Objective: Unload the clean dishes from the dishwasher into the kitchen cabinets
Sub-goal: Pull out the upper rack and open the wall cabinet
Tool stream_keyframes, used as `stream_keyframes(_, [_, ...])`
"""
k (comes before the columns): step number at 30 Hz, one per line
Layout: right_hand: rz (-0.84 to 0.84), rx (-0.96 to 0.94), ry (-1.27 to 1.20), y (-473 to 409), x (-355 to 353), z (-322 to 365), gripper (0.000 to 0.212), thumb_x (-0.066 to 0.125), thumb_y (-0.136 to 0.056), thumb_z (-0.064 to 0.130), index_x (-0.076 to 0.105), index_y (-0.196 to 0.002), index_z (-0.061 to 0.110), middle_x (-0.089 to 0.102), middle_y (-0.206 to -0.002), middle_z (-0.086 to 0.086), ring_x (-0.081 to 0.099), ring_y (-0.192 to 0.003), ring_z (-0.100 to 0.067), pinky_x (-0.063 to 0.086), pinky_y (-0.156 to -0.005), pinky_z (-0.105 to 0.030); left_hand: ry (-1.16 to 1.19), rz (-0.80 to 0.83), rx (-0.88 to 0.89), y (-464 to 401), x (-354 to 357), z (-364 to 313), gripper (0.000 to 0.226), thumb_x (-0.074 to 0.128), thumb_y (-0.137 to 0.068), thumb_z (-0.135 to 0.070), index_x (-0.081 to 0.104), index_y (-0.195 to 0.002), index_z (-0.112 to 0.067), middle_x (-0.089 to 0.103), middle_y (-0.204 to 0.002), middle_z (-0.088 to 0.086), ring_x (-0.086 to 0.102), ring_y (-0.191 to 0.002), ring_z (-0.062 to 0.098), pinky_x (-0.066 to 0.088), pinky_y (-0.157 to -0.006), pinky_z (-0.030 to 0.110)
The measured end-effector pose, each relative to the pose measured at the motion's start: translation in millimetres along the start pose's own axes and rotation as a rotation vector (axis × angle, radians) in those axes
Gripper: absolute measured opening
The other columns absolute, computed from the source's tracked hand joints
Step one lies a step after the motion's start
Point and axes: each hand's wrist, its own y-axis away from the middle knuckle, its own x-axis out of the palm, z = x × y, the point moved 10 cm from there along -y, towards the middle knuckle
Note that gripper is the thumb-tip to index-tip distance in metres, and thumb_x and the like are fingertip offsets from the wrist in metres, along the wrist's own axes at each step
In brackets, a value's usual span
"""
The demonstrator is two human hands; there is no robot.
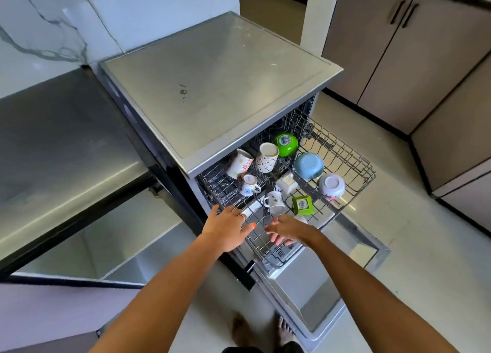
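Head view looks down on both hands stretched out over the near end of the pulled-out wire rack (342,150) of the dishwasher (218,87). The left hand (228,227) lies flat with fingers straight, its fingertips at the rack's near left corner. The right hand (288,231) hangs just beside it, fingers loosely spread and bent downward, holding nothing; a narrow gap of bare wire shows between the two hands.

Just beyond the right hand stands a white mug (275,202) with a small print, and beside that a square green dish (303,205) with a barcode sticker. Further out sit a small flowered cup (249,185), a tall flowered mug (240,164), a dotted mug (267,157), a glossy green bowl (285,144), a blue bowl (308,165) and a white patterned bowl (331,186), the bowls all bottom-up. The rack's far right part is open wire.

Below the hands the lowered door (305,278) juts across a pale floor (398,233). Left of the left hand runs a brushed steel worktop (58,140) with a dark edge. Beige cabinets (398,47) with dark handles stand well beyond the right hand.
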Motion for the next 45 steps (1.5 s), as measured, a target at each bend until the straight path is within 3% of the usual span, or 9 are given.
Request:
stream_keyframes(8, [0.248, -0.046, 0.127, 2, 66, 23, 0.027, 0.053, -0.093, 0.01, 0.063, -0.117, 0.017, 0.061, -0.126, -0.007, 0.059, -0.108, -0.016, 0.051, -0.086, -0.03, 0.083, -0.141, -0.014, 6, -11, 4, 0.054, 0.021, -0.1, -0.048, 0.055, -0.125, -0.015, 0.05, -0.138, -0.001, 0.037, -0.135, 0.015, 0.015, -0.116, 0.049])
stream_keyframes(13, [0.297, 0.0, 0.145, -1, 83, 21, 0.03, 0.053, -0.092, 0.003, 0.063, -0.119, 0.011, 0.059, -0.128, -0.009, 0.057, -0.112, -0.018, 0.052, -0.088, -0.027, 0.032, -0.219, -0.06, 14, -12, 10, 0.04, 0.032, -0.099, -0.036, 0.054, -0.123, -0.013, 0.053, -0.132, 0.001, 0.04, -0.13, 0.018, 0.018, -0.115, 0.049])
stream_keyframes(21, [0.556, -0.112, 0.306, 23, 175, 69, 0.028, 0.058, -0.09, 0.016, 0.066, -0.117, 0.014, 0.062, -0.126, -0.005, 0.057, -0.11, -0.014, 0.047, -0.102, -0.033, -0.091, -0.406, -0.195, 75, 14, 58, 0.051, 0.038, -0.097, -0.021, 0.031, -0.147, -0.014, 0.02, -0.157, 0.003, 0.011, -0.147, 0.021, 0.004, -0.117, 0.049])
stream_keyframes(25, [0.594, -0.309, 0.336, 30, 245, 104, 0.042, 0.056, -0.081, 0.024, 0.064, -0.113, -0.002, 0.066, -0.112, -0.016, 0.053, -0.09, -0.015, 0.045, -0.078, -0.023, -0.078, -0.66, -0.415, 137, 24, 108, 0.064, 0.057, -0.076, -0.011, 0.047, -0.139, -0.016, 0.04, -0.149, 0.003, 0.04, -0.136, 0.022, 0.034, -0.108, 0.044])
stream_keyframes(27, [0.566, -0.41, 0.352, 36, 281, 127, 0.032, 0.055, -0.089, 0.021, 0.065, -0.109, -0.002, 0.067, -0.111, -0.018, 0.051, -0.087, -0.013, 0.044, -0.075, -0.022, -0.07, -0.683, -0.519, 169, 40, 137, 0.076, 0.063, -0.073, -0.006, 0.039, -0.144, -0.016, 0.034, -0.152, 0.002, 0.038, -0.138, 0.022, 0.033, -0.108, 0.044])
stream_keyframes(34, [0.312, -0.584, 0.413, 29, 350, 206, 0.03, 0.045, -0.097, 0.017, 0.06, -0.122, 0.01, 0.061, -0.126, -0.016, 0.052, -0.116, -0.04, 0.044, -0.09, -0.038, -0.112, -0.541, -0.74, 249, 75, 233, 0.111, 0.065, -0.075, -0.06, -0.005, -0.151, -0.019, 0.007, -0.159, 0.006, 0.006, -0.146, 0.029, 0.005, -0.114, 0.051])
stream_keyframes(40, [0.35, -0.546, 0.423, -9, 378, 231, 0.035, 0.045, -0.097, 0.03, 0.056, -0.127, 0.016, 0.06, -0.128, -0.012, 0.053, -0.117, -0.037, 0.047, -0.093, -0.041, -0.096, -0.434, -0.766, 244, 77, 283, 0.13, 0.064, -0.068, -0.07, -0.026, -0.145, -0.017, -0.016, -0.158, 0.009, -0.011, -0.146, 0.03, -0.014, -0.113, 0.05])
stream_keyframes(42, [0.368, -0.538, 0.444, -20, 386, 242, 0.036, 0.043, -0.098, 0.033, 0.053, -0.128, 0.016, 0.058, -0.13, -0.013, 0.053, -0.117, -0.037, 0.046, -0.093, -0.042, -0.129, -0.417, -0.725, 238, 76, 298, 0.133, 0.064, -0.067, -0.071, -0.031, -0.143, -0.017, -0.02, -0.157, 0.01, -0.014, -0.145, 0.029, -0.014, -0.113, 0.049])
stream_keyframes(45, [0.348, -0.571, 0.506, -30, 394, 258, 0.036, 0.038, -0.1, 0.032, 0.047, -0.131, 0.015, 0.056, -0.132, -0.014, 0.053, -0.117, -0.037, 0.046, -0.093, -0.044, -0.204, -0.434, -0.66, 233, 63, 308, 0.138, 0.074, -0.055, -0.07, -0.01, -0.15, -0.017, 0.0, -0.159, 0.01, 0.006, -0.146, 0.034, 0.009, -0.116, 0.052])
